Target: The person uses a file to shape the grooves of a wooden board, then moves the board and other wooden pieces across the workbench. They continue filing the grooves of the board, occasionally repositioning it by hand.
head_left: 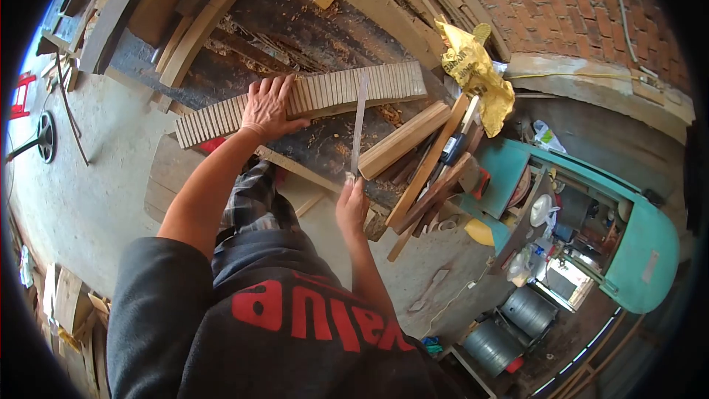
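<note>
A long, slightly curved wooden piece with many parallel grooves across it (332,91) lies on the dark, shaving-strewn workbench (325,140). My left hand (269,107) rests on its middle-left part, fingers over the far edge and thumb along the near side. My right hand (353,203) is closed around the near end of a thin, flat metal strip (360,125). The strip's far end lies across the grooved piece, right of my left hand. What kind of tool it is I cannot tell. Right of the strip lies a squared wooden block (402,140).
Wood strips (432,162) and a yellow plastic bag (476,74) lie at the bench's right end. Curved boards (214,18) stand at the far left. A green machine (642,251) is at the right, with metal cylinders (493,346) near it. A brick wall (576,0) rises behind.
</note>
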A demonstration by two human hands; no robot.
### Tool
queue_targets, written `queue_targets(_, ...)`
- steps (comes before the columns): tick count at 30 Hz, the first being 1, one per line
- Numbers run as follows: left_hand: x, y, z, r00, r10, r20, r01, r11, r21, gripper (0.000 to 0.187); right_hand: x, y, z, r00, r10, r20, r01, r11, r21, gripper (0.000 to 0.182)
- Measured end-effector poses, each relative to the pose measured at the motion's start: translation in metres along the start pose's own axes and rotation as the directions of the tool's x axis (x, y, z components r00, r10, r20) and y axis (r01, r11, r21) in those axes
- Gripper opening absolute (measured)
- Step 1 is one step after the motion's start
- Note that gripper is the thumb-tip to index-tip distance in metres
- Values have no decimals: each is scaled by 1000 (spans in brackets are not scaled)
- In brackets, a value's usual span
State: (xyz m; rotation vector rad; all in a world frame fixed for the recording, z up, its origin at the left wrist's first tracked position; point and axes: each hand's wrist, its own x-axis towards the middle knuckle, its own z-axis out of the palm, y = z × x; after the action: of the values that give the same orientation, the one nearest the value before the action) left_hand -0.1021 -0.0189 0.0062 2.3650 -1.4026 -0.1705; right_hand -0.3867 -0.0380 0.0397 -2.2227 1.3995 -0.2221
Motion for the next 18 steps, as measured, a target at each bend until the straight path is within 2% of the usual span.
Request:
queue_targets(2, 0, -5, -5, 991, 57, 120, -51, 997, -54, 92, 8, 0, -8, 997, 10, 70, -10, 1000, -10, 24)
queue_targets(3, 4, -3, -14, 953, -2, 302, 30, 996, -86, 97, 11, -1, -11, 997, -5, 73, 6, 1000, -13, 24)
queue_targets(9, -30, -33, -31, 954, -55, 293, 75, 996, -57, 93, 27, 3, -6, 990, -10, 141, 13, 1000, -24, 26)
queue_targets(10, -37, -41, -37, 961, -68, 269, 77, 997, -22, 93, 29, 8, 2, 991, -48, 127, 51, 999, -19, 27)
queue_targets(12, -43, -49, -49, 943, -104, 316, 116, 993, -19, 91, 34, 2, 13, 989, -87, 120, 87, 996, 0, 29)
queue_targets(14, -46, -51, -55, 971, -105, 213, 107, 994, -2, 86, 39, -6, 24, 981, -118, 156, 111, 992, 52, 29)
queue_targets(15, -43, -45, -58, 968, -125, 218, 133, 991, -22, 79, 41, -12, 31, 978, -177, 113, 171, 983, 59, 30)
queue_targets(16, -37, -38, -53, 966, -127, 223, 134, 991, -16, 79, 44, -16, 36, 978, -175, 117, 168, 984, 66, 30)
queue_targets(18, -24, -24, -32, 988, -132, 81, 136, 990, -41, 71, 52, -29, 41, 967, -134, 215, 125, 991, 55, 30)
